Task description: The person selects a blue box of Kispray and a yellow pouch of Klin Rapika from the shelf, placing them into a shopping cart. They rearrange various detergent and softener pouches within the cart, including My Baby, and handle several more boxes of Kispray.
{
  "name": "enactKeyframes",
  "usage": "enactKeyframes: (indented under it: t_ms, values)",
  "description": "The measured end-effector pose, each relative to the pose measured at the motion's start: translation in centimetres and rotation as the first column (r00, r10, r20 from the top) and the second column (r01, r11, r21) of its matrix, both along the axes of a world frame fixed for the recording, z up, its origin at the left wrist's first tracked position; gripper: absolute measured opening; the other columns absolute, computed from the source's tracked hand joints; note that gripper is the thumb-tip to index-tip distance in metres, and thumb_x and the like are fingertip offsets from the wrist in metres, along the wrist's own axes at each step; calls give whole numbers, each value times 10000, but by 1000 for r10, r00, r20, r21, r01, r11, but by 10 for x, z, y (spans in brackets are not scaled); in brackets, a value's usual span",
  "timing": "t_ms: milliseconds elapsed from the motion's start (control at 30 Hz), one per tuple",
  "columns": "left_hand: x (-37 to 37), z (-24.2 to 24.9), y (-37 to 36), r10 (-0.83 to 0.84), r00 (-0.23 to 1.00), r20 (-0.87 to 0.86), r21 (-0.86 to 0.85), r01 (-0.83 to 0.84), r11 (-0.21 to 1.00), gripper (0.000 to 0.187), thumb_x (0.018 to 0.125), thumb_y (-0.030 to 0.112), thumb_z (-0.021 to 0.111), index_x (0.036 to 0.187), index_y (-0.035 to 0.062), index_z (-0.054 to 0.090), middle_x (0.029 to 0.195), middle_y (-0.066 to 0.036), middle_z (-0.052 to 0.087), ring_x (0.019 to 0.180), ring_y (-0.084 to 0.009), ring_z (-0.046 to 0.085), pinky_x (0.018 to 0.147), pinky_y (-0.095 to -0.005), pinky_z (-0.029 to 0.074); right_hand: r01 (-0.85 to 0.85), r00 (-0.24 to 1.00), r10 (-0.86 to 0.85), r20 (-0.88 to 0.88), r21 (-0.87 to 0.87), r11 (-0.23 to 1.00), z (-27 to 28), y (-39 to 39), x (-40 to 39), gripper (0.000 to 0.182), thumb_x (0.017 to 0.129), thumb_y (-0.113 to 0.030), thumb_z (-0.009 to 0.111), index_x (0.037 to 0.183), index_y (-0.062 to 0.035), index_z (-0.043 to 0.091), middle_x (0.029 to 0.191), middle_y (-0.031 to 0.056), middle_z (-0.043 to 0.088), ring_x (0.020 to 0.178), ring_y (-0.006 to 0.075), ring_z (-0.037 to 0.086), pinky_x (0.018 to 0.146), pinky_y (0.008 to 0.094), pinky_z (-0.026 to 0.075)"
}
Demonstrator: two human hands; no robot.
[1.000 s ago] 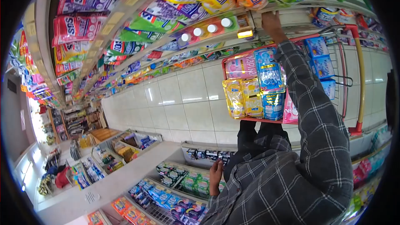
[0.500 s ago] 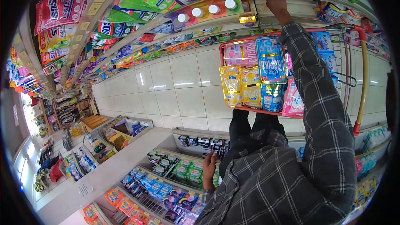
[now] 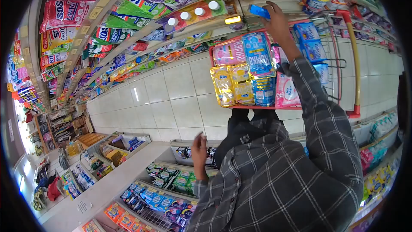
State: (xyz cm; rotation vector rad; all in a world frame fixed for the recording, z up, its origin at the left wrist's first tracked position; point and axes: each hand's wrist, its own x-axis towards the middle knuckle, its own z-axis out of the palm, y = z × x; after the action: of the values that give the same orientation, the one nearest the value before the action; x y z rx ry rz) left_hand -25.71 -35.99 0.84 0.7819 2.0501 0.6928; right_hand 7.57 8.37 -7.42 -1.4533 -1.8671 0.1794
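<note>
My right hand (image 3: 278, 23) is closed on a small blue packet (image 3: 260, 11), held between the shelf edge and the cart (image 3: 352, 66). Packs fill the cart: two yellow ones, one of them a yellow pack (image 3: 223, 87), a large blue pack (image 3: 258, 55), a pink pack (image 3: 228, 54) and a pink-and-white pack (image 3: 286, 91). Lighter blue packs (image 3: 310, 42) lie farther right, near the wire end. Low at the left of my body, my left hand (image 3: 199, 151) hangs with loosely bent fingers and nothing in it.
Shelves of colourful pouches (image 3: 68, 13) run along the top and left. Bottles with white caps (image 3: 185, 16) stand near the shelf edge. Pale floor tiles (image 3: 171, 90) lie between the shelves. Lower shelves with boxed goods (image 3: 159, 197) are behind my left hand.
My right hand has come back from the shelf toward the cart, and the blue packet now shows in it. The cart appears farther left in view. My left hand is also farther left.
</note>
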Motion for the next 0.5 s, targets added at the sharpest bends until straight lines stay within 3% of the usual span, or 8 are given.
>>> enactKeyframes:
  t_ms: [100,200,300,367,400,433,500]
  values:
    - [11,31,65,-120,983,-141,113,136,984,361,990,227,564,1232,-40,591,1076,-130,678,978,-153,631,859,-295,490,-3,972,31,-231,118,993,48,-62,13,312,805,-142,732,1082,-56,617,1192,129,607,1010,266,633,855,352,504]
    - [29,47,122,-220,973,-71,363,231,903,357,981,190,577,1259,-34,572,1143,-128,654,1014,-174,627,915,-312,485,-49,710,-86,-699,-171,984,72,-122,11,335,807,-206,765,1058,-35,624,1002,87,643,896,185,633,793,312,492]
    - [66,77,165,-423,900,108,455,333,826,393,984,178,559,1318,-25,523,1216,-127,613,1088,-190,600,921,-319,491,-99,548,-279,-788,-392,915,110,-176,6,354,822,-232,774,1058,-18,620,886,28,625,786,94,580,696,241,469]
    - [88,82,174,-541,794,277,469,380,798,421,985,172,548,1355,-17,483,1248,-131,590,1122,-200,584,913,-327,504,-161,366,-304,-880,-382,910,125,-205,-4,367,830,-240,774,1076,-15,621,884,16,610,740,68,562,629,219,444]
    - [99,82,178,-584,724,366,462,404,790,438,983,166,546,1374,-11,459,1257,-133,582,1132,-206,578,909,-333,513,-142,444,-348,-825,-449,882,135,-221,-5,386,845,-260,763,1109,-17,619,873,1,605,731,68,559,609,206,436]
    - [110,82,181,-620,641,452,452,435,779,457,981,161,544,1393,-6,435,1265,-135,573,1143,-211,573,905,-338,523,-166,519,-295,-802,-433,886,127,-228,-5,394,867,-287,743,1124,-14,623,896,13,608,792,86,574,683,215,456]
    - [126,87,178,-610,607,510,405,456,792,518,953,153,595,1408,-8,407,1182,-131,605,1041,-184,610,795,-306,563,-181,395,-308,-866,-401,898,132,-252,-12,379,884,-306,722,1110,-15,633,915,26,610,848,98,568,759,231,454]
